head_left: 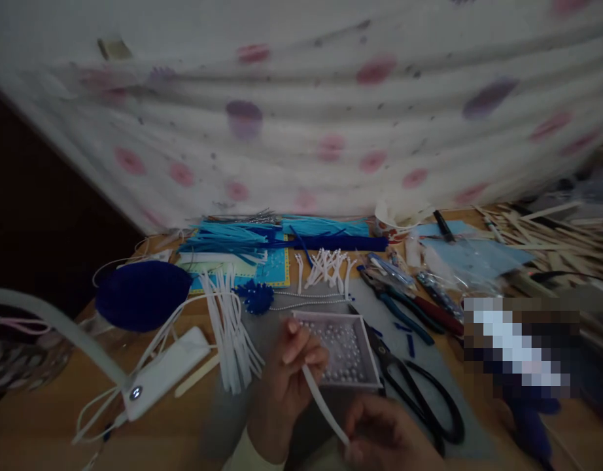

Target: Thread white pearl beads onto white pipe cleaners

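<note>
Between my two hands runs a white pipe cleaner (325,407), slightly curved and slanting down to the right. Its upper end is pinched in the fingers of my left hand (299,360). Near the bottom edge, my right hand (387,432) grips the lower end. Just behind my left hand is a pale box (371,350) of loose pearl beads (348,350). A bundle of white pipe cleaners (227,333) lies to the left. Farther back are several short white stems (326,269) with bead-like tips, and a dark blue fuzzy piece (258,297) beside a bead string (311,303).
Black-handled scissors (451,425) and pliers (409,317) lie to the right. A white power bank (169,373) with cables and a lamp neck (80,337) are at left. Blue pipe cleaners (341,243) line the back, before a patterned curtain (301,131).
</note>
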Available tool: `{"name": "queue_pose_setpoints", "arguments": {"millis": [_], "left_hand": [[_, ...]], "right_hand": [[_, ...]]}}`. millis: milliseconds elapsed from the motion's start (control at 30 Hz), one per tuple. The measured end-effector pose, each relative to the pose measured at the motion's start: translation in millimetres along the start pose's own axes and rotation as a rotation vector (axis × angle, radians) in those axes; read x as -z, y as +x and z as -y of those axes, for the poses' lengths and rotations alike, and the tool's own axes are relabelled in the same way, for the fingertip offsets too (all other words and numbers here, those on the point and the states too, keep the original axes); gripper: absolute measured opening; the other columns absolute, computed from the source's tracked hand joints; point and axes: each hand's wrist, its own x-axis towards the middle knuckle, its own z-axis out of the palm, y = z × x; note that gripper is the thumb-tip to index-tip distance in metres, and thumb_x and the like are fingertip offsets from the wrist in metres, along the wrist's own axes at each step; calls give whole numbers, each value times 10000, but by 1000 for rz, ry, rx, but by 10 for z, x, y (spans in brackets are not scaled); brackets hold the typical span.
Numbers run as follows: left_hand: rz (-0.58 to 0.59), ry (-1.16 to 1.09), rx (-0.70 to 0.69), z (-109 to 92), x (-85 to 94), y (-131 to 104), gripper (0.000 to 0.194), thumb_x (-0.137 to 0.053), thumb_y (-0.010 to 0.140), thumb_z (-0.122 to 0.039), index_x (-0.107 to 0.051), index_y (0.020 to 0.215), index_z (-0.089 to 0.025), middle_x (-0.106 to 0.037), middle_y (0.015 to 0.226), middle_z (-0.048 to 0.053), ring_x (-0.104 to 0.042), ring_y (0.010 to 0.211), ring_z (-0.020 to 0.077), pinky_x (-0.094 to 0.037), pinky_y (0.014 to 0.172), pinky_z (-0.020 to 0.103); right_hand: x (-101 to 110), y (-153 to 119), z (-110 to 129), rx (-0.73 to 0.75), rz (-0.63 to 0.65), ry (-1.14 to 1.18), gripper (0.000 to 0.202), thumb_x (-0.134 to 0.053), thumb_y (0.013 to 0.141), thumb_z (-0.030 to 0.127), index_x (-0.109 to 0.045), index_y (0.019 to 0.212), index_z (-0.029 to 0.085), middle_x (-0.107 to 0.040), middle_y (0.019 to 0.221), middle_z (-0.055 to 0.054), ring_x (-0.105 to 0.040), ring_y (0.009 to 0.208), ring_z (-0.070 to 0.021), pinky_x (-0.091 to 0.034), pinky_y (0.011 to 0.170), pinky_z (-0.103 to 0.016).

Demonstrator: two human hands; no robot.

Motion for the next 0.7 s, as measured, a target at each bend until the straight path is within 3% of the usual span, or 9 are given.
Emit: {"name": "queue_pose_setpoints", "arguments": {"millis": [167,233,367,567,700], "left_hand": [[-23,41,-34,84,-70,-97,204,-932,720,-127,-733,705,-165,-473,458,-111,-486,436,27,-492,519,106],[-42,77,-40,104,-86,-101,186,-877,808,-179,-736,687,-175,-523,453,-106,-504,417,32,-541,557,148],[-113,169,-48,134,-78,-45,340,-688,983,-286,-737,664,-180,-622,493,-63,-588,452,81,-621,636,267],[-141,224,-107,181,-83,81,402,-592,1041,-262,-734,672,-193,-649,525,-63,-583,463,65,-589,608,211],[-111,234,-142,140,-54,143,339,-666,1000,-289,-725,679,-199,-635,521,-71,-568,465,68,-559,569,201]], "right_hand": [[-119,-146,81,86,-3,26,424,-864,710,554,-647,720,191,-648,664,9,-562,629,-127,-444,657,-262],[-114,-192,56,161,-24,108,432,-848,736,566,-640,725,187,-679,696,-1,-610,661,-131,-467,685,-263],[-59,-210,-17,248,-76,262,424,-875,738,509,-607,704,183,-732,735,-22,-671,700,-133,-495,718,-265],[-39,-69,-78,230,-112,342,463,-935,646,467,-574,621,179,-724,608,4,-635,557,-95,-457,609,-227],[-23,34,-78,196,-84,376,472,-958,600,451,-579,604,170,-740,605,-7,-635,520,-89,-452,571,-216]]}}
